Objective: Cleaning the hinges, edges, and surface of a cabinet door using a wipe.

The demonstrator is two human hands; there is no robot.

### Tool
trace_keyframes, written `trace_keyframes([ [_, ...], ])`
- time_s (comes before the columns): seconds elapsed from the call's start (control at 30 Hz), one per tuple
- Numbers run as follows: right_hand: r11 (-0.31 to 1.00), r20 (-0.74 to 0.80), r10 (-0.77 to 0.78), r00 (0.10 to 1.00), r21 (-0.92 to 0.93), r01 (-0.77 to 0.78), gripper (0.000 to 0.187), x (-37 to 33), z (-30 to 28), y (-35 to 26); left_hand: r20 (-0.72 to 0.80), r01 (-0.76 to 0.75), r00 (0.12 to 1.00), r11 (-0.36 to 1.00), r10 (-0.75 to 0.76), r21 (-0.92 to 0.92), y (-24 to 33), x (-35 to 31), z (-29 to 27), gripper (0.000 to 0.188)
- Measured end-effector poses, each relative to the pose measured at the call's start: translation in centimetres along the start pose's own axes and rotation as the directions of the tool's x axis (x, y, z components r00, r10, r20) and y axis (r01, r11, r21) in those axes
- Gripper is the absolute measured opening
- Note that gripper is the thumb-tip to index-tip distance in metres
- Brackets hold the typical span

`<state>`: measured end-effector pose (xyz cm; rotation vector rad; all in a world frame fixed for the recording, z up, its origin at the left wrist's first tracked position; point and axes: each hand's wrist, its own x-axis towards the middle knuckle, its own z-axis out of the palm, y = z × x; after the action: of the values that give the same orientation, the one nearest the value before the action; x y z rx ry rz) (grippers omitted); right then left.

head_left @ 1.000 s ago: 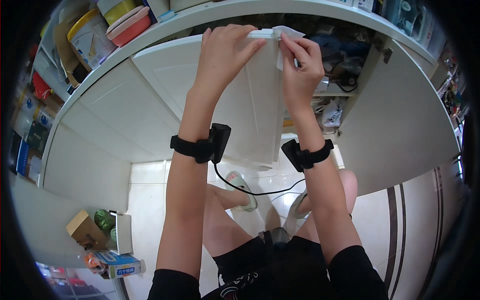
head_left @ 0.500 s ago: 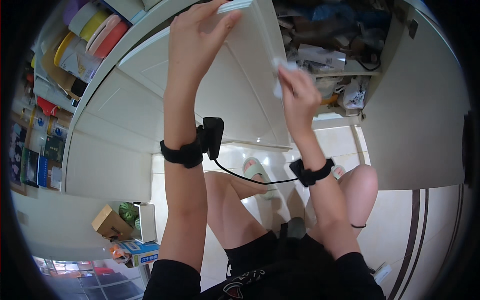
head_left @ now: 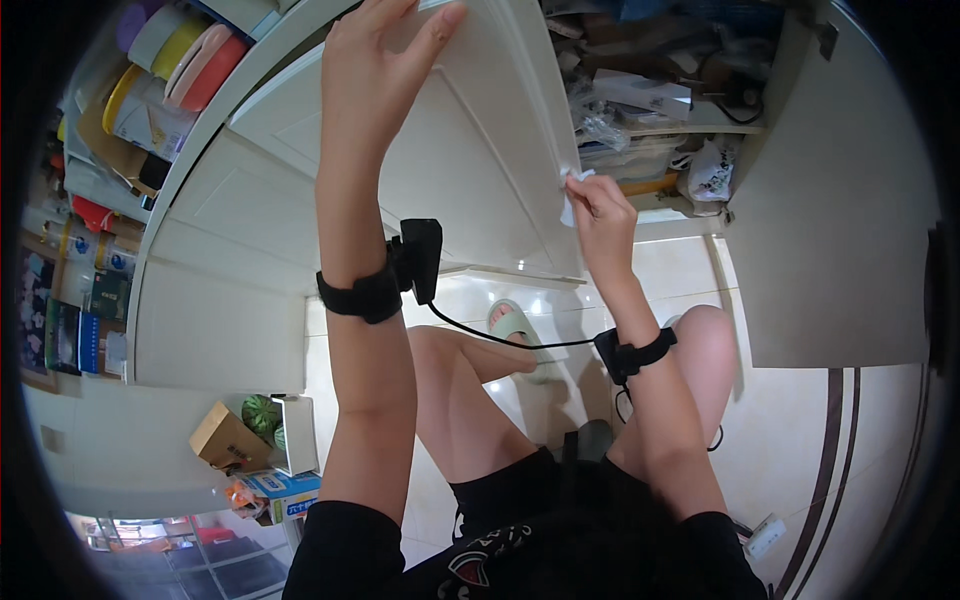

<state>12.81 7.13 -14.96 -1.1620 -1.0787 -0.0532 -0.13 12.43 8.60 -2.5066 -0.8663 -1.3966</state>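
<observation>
A white cabinet door (head_left: 470, 150) with a raised panel stands swung out in front of me. At its top, my left hand (head_left: 375, 60) holds the upper edge, thumb spread toward the near face; the fingertips are partly cut off by the picture's border. My right hand (head_left: 605, 210) pinches a small white wipe (head_left: 570, 205), tissue or cloth I cannot tell, against the door's right-hand edge. Black straps with small devices sit on both wrists, and a black cable (head_left: 510, 345) joins them.
Behind the door is a cabinet with shelves (head_left: 690, 128) full of bags and boxes. Another open door (head_left: 840, 220) stands at right. Upper left, a shelf holds tubs (head_left: 215, 75) and jars. At lower left are a cardboard box (head_left: 228, 435), watermelons (head_left: 260, 413) and a blue pack (head_left: 282, 490).
My right hand has slid the white wipe down along the door's edge, toward me. The left hand has shifted slightly up and left in the picture. The view has moved a little.
</observation>
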Motion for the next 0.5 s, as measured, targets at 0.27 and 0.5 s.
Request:
trace_keyframes([
  [0.27, 0.997, 0.409, 0.075, 0.909, -0.041, -0.064, 0.015, 9.6, -8.6, -0.7, 0.016, -0.003, 1.0, 0.998, 0.004, -0.069, -2.7, 0.3, 0.5, 0.038],
  [0.5, 0.872, 0.758, 0.305, 0.577, -0.465, 0.149, 0.015, 18.9, -10.0, -5.0, 0.006, -0.005, 1.0, 0.982, 0.006, -0.188, -4.2, 0.2, 1.1, 0.047],
])
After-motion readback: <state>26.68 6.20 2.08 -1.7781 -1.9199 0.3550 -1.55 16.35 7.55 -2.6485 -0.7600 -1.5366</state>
